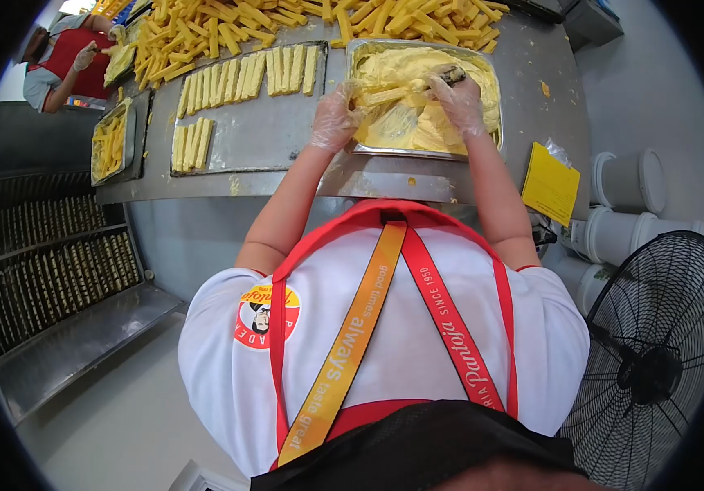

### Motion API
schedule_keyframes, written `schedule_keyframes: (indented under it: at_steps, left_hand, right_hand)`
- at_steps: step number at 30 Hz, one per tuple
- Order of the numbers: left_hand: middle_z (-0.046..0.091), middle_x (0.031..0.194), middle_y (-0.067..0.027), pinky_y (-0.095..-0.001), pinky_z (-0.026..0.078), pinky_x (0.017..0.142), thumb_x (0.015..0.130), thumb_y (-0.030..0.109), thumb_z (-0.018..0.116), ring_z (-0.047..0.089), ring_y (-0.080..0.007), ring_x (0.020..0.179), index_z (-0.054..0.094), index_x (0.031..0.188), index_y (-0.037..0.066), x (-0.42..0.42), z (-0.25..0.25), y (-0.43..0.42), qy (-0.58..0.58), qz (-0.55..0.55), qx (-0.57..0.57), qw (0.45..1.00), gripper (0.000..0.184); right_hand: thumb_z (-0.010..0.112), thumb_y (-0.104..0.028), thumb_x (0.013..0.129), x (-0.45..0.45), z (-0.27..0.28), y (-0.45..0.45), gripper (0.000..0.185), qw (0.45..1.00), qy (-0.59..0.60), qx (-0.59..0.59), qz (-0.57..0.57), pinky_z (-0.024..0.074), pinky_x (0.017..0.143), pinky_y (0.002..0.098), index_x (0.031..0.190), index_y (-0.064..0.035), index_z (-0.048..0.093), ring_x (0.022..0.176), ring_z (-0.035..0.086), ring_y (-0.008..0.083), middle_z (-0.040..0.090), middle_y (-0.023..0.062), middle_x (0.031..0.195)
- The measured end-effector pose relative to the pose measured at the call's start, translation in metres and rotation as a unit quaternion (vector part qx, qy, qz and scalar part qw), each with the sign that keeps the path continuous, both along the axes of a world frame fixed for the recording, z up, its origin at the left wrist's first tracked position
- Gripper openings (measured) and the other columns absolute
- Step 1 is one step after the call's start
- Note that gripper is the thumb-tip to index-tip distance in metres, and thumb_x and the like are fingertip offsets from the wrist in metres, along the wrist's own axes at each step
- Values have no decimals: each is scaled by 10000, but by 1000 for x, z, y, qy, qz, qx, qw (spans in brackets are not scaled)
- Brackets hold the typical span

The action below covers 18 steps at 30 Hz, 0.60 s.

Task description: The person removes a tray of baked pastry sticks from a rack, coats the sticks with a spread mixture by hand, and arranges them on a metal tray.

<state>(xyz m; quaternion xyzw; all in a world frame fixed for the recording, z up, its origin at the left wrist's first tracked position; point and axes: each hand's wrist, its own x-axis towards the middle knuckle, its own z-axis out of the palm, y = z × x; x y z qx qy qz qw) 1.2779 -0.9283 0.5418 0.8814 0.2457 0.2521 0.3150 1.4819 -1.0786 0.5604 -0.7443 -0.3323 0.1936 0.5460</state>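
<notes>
Over the left side of a metal pan (495,123) of pale yellow cream (417,65), my left hand (337,119), in a clear plastic glove, holds one end of a cream-coated yellow stick (384,96). My right hand (458,102), also gloved, grips a dark-handled tool (452,75) above the cream; the tool's other end is smeared with cream. Left of the pan lies a flat tray (254,135) with a row of coated sticks (245,78) along its back and a few more (192,144) at its front left.
A large heap of yellow sticks (204,29) covers the back of the table. A smaller pan (110,143) sits at the left edge. Yellow paper (551,184) hangs at the right edge, near white buckets (626,180) and a fan (650,372). Another person (74,61) works at upper left.
</notes>
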Motion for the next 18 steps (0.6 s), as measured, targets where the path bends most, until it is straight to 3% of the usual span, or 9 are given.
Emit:
schedule_keyframes:
  at_steps: [3, 6, 8, 12, 15, 18]
  left_hand:
    - [650, 855, -203, -469, 506, 688, 752, 82, 675, 637, -415, 795, 577, 1076, 73, 2, -5, 3, -15, 0, -4, 1000, 339]
    - [652, 857, -199, -461, 508, 692, 756, 93, 683, 639, -411, 798, 579, 1071, 69, 1, -2, -1, 9, 0, -9, 1000, 333]
    - [658, 867, -197, -457, 510, 692, 755, 100, 691, 644, -405, 802, 581, 1060, 60, 2, 2, -2, 17, 3, -10, 1000, 327]
    - [678, 865, -172, -433, 521, 691, 739, 134, 723, 664, -367, 790, 623, 1056, 48, 0, -4, 1, -11, 8, -20, 1000, 343]
    - [692, 825, -157, -399, 527, 684, 718, 166, 734, 678, -310, 746, 674, 996, 37, 1, 3, 0, -2, 43, -111, 993, 312]
    - [696, 774, -149, -367, 527, 670, 703, 193, 726, 675, -255, 696, 705, 919, 30, -1, 9, 1, 48, 71, -191, 978, 272]
  right_hand:
    - [690, -157, 848, -34, 23, -3, 164, 970, 175, 169, 9, 525, 634, 278, 850, 6, 663, 681, 660, 141, 685, 66, 781]
    - [675, -169, 855, -42, 31, -3, 176, 952, 240, 172, 76, 527, 637, 282, 841, 6, 662, 677, 659, 143, 684, 63, 770]
    - [686, -147, 848, -17, 3, 1, 152, 974, 181, 124, 47, 528, 637, 276, 862, 2, 663, 687, 660, 144, 686, 66, 787]
    - [701, -136, 840, -12, 15, -2, 143, 998, 49, 16, -36, 529, 633, 272, 872, -1, 667, 689, 655, 142, 688, 69, 795]
    - [679, -156, 852, -39, 25, -8, 163, 949, 234, 208, 23, 521, 633, 279, 870, 5, 668, 674, 644, 135, 681, 60, 777]
    - [685, -145, 848, -42, 9, -6, 160, 958, 217, 190, -7, 521, 632, 285, 898, 6, 664, 684, 642, 131, 674, 49, 793]
